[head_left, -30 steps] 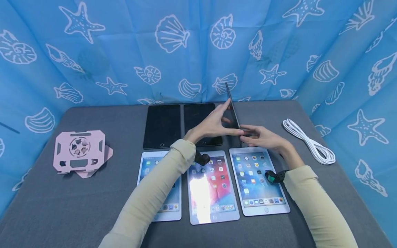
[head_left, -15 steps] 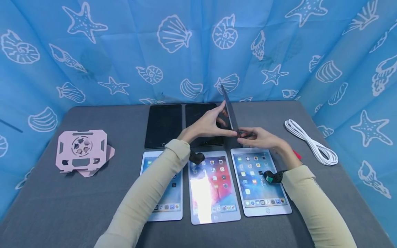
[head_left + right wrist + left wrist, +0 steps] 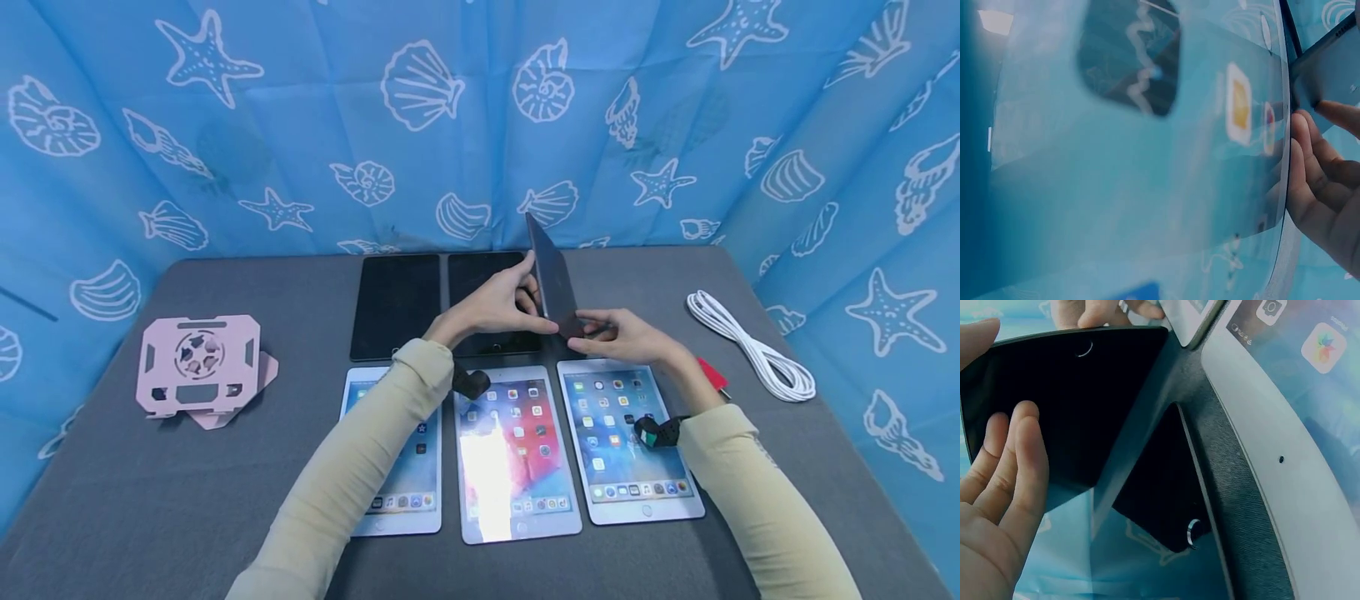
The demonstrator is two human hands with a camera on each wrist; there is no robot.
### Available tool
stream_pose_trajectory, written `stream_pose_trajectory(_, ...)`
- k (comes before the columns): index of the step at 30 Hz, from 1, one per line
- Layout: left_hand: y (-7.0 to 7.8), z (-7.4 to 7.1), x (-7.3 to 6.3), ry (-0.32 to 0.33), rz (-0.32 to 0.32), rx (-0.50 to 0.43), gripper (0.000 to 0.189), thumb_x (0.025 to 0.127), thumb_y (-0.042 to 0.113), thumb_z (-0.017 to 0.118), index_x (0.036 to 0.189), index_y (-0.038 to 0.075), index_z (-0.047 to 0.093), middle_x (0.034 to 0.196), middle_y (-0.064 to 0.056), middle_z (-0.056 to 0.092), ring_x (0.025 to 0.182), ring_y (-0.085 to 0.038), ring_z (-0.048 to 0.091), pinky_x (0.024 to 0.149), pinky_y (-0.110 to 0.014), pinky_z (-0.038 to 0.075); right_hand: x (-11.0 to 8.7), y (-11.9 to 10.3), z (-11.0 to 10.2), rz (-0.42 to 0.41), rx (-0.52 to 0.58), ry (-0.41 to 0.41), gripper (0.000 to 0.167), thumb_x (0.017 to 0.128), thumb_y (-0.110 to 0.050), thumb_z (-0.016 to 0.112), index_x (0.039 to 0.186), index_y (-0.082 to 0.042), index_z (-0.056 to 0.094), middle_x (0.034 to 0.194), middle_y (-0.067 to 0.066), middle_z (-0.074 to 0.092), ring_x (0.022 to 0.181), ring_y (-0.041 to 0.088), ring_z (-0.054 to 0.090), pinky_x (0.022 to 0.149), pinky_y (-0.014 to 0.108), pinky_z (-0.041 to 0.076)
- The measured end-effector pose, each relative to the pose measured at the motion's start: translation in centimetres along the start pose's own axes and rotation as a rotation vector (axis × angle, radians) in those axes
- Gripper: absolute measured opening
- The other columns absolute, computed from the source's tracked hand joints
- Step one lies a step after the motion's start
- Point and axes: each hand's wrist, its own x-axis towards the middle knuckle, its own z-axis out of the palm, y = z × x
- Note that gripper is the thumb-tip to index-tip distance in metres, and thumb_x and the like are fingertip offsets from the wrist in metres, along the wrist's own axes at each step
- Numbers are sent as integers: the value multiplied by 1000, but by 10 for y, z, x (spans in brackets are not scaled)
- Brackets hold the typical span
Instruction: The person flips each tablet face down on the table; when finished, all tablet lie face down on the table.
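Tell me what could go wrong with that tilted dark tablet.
The left hand and right hand grip the tilted tablet near its edges, so it might slip. If dropped, it could strike the black tablet lying beside it. The right wrist's camera sits over the right-hand white tablet and might scrape its screen.

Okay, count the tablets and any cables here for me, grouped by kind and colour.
White tablets: 3
Dark tablets, lying flat: 2
Dark tablet, held tilted: 1
White cable, coiled: 1
Total: 7
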Motion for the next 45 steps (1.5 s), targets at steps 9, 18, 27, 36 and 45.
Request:
stream_pose_trajectory(9,-6,5,-1,8,-32,-17,122,85,17,84,163,4,-10,96,-7,59,79,-22,69,75,-23,54,-2,1,-2,59,-75,79,80,97,-39,70,156,3,36,142,33,52,120,42,63,98,52,55)
stream_pose_trajectory(18,-9,17,5,53,-83,40,125,82,25,87,163,3,-5,97,-5,57,74,-14,62,68,-21,49,-8,5,-10,132,-60,89,87,95,-42,72,158,2,31,149,37,43,131,50,53,105,59,49)
stream_pose_trajectory(27,-14,34,8,101,-146,21,118,81,23,88,164,3,7,94,-3,59,73,-10,64,78,-19,52,-10,13,-15,247,-26,109,102,89,-44,78,160,5,23,155,37,35,143,50,36,115,64,36)
stream_pose_trajectory(36,-18,49,13,116,-190,49,119,80,26,89,164,1,9,90,-1,58,71,-10,60,75,-20,49,-15,19,-18,260,-18,134,108,87,-39,81,159,10,17,155,39,32,144,51,33,118,64,32)
stream_pose_trajectory(45,-19,60,16,116,-213,111,117,81,28,88,163,-1,10,87,0,56,71,-11,49,80,-22,43,-17,24,-17,281,-44,161,110,86,-37,82,159,11,15,157,40,27,146,52,29,119,65,28)
